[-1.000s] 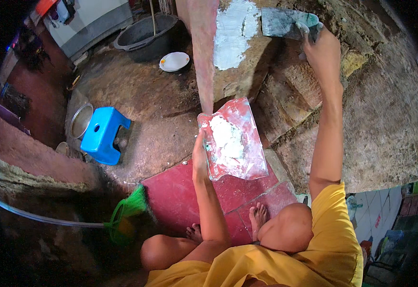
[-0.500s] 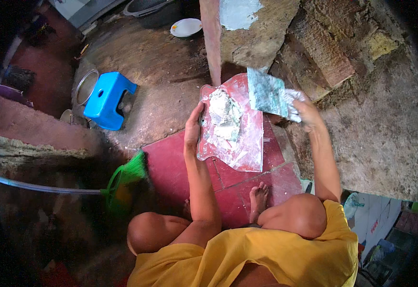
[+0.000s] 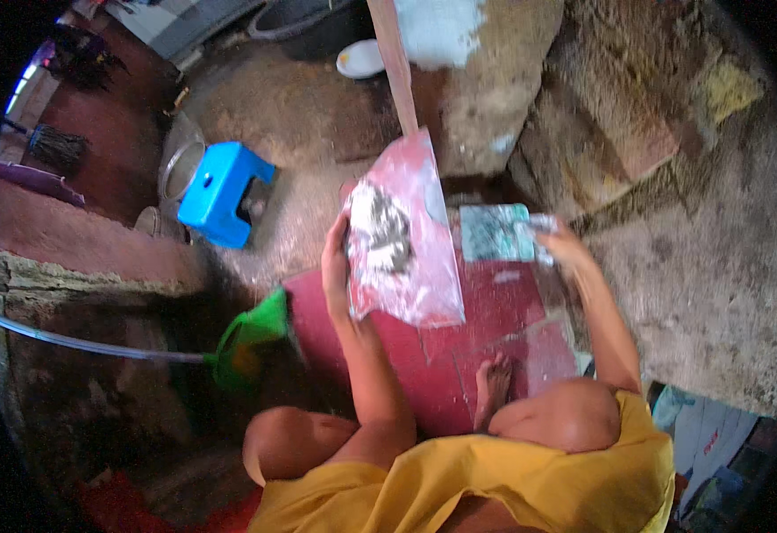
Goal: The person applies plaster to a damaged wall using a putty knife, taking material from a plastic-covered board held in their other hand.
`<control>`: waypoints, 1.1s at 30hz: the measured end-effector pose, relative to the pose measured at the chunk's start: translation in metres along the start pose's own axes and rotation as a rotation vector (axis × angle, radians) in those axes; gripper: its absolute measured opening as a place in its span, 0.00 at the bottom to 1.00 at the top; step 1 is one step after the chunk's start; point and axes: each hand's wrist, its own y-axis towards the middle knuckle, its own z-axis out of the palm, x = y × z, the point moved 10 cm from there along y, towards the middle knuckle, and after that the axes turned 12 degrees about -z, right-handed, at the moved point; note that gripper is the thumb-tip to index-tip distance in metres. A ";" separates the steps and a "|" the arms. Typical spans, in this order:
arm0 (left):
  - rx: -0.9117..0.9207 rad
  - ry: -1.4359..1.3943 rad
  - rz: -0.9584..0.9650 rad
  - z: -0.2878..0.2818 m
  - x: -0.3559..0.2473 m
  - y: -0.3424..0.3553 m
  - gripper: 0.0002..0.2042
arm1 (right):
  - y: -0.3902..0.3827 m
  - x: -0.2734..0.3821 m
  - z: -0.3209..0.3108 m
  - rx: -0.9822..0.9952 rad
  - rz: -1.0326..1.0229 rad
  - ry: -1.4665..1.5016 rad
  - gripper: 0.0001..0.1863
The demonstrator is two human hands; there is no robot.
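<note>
My left hand (image 3: 336,266) is closed on the left edge of a flat red board (image 3: 426,191), which is tilted and smeared white. On the board sits a lump of whitish-grey paste (image 3: 379,229). To its right, apart from the board, my right hand (image 3: 566,246) grips a flat rectangular scraper (image 3: 495,233) by its whitish end. The scraper's blade is pale green and streaked with paste; it is slightly blurred. Both things are held above the red floor (image 3: 486,302), in front of my knees.
A blue stool (image 3: 215,200) stands at the left, with a green broom (image 3: 259,333) nearer me. Beyond the board rise a wooden post (image 3: 394,67) and a rough wall with a white patch (image 3: 437,31). A dark basin (image 3: 304,31) and white plate (image 3: 362,59) are behind.
The scraper has come down and away from the board's upper right, and now lies nearly level. The board has shifted left in view and tilted more, and the view itself has moved a little.
</note>
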 end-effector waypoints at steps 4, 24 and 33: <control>-0.149 0.157 0.119 0.016 -0.037 -0.031 0.16 | -0.009 0.018 -0.032 -0.247 -0.341 0.219 0.16; -0.341 0.168 0.491 -0.081 -0.092 -0.022 0.18 | -0.100 0.287 0.032 -1.343 -1.632 -0.474 0.19; -0.541 0.127 0.457 -0.069 -0.097 -0.052 0.16 | -0.094 0.301 0.047 -1.472 -1.662 -0.547 0.18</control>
